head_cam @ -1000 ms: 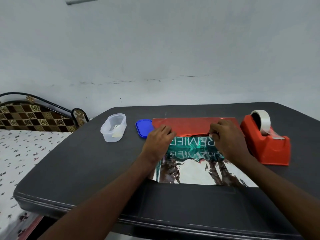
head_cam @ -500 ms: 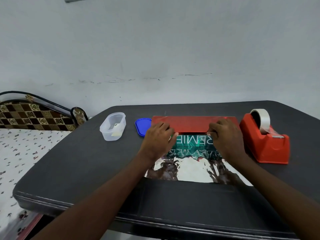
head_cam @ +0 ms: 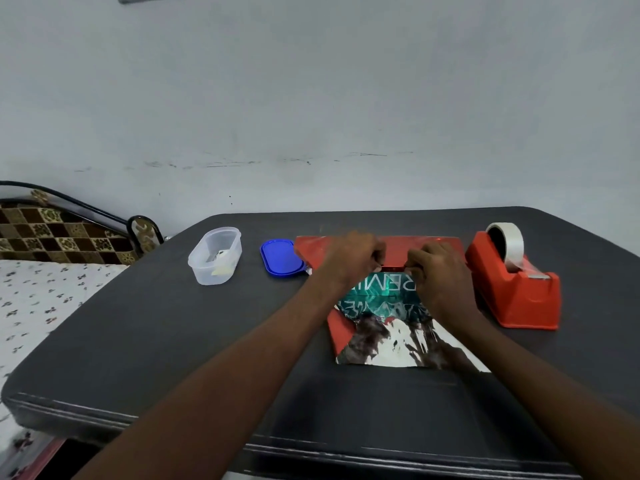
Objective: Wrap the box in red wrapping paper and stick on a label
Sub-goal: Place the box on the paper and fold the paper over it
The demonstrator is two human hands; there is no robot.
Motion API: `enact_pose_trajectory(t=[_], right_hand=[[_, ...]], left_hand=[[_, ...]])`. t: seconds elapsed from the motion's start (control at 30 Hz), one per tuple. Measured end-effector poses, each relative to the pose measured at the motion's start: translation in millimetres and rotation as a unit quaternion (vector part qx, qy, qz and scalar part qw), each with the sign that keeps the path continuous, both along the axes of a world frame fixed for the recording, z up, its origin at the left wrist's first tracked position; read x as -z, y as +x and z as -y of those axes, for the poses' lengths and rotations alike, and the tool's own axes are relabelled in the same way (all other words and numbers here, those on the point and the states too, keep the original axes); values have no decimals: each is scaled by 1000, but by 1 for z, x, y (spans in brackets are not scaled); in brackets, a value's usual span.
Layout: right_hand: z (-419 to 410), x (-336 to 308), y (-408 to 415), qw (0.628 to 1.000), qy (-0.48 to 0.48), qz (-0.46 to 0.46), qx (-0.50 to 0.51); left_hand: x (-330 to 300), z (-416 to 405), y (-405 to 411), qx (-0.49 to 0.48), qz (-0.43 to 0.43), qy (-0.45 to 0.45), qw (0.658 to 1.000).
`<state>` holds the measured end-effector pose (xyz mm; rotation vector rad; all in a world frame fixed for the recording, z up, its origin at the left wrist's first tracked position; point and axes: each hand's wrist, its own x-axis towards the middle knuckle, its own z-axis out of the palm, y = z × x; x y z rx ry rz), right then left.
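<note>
1. Both hands are being held over the far edge of the box: the left hand (head_cam: pixel 353 259) and the right hand (head_cam: pixel 437 268) are lying close together, fingers curled down and pinching the near edge of the folded-over flap of red wrapping paper (head_cam: pixel 398 251) where it meets the box's printed face.

2. Box (head_cam: pixel 381 296), teal with mirrored white lettering, is lying flat on the paper at the middle of the dark table (head_cam: pixel 173 341); only a band of it is being shown between flap and wrists.

3. Paper's inner side is being seen as a silvery, mirror-like foil (head_cam: pixel 391 351) spreading toward the viewer, with a red corner turned up at the left.

4. Handling, as judged: the sheet is being taken as light, thin and slippery, creasing readily and springing back if let go; it is best being held by its edge, taut against the box. The box is being judged stiff and light, able to be pressed upon.

5. Outward: a red tape dispenser (head_cam: pixel 516 292) is standing just beside the right hand; a blue lid (head_cam: pixel 281 259) and a clear container (head_cam: pixel 215 256) are lying to the left.
</note>
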<state>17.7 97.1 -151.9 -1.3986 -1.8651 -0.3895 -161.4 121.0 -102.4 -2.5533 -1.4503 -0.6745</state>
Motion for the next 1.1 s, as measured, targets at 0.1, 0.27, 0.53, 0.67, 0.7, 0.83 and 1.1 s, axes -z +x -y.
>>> enact_pose_trajectory(t=[0.1,0.27,0.53,0.67,0.7,0.83,1.1], right_hand=[[-4,1,1,1000,-10,-2,5],[-15,4,-7,999,-24,19,30],[-4,-13,-8,996,-62,-48,37],[8,-25,12,992,-48,-77,84],[11,-29,17,990,-46,-82,101],[19,-45,44,983,-54,-95,149],[51,-70,98,951,-155,-40,266]], left_hand=[[4,2,2,-3,-2,25,1000],[7,-2,1,-15,-5,28,999],[16,-11,4,-29,33,49,998],[18,-12,4,-29,43,47,998],[19,-12,3,-32,41,48,997],[20,-12,2,-35,43,44,997],[23,-14,4,-36,41,54,997]])
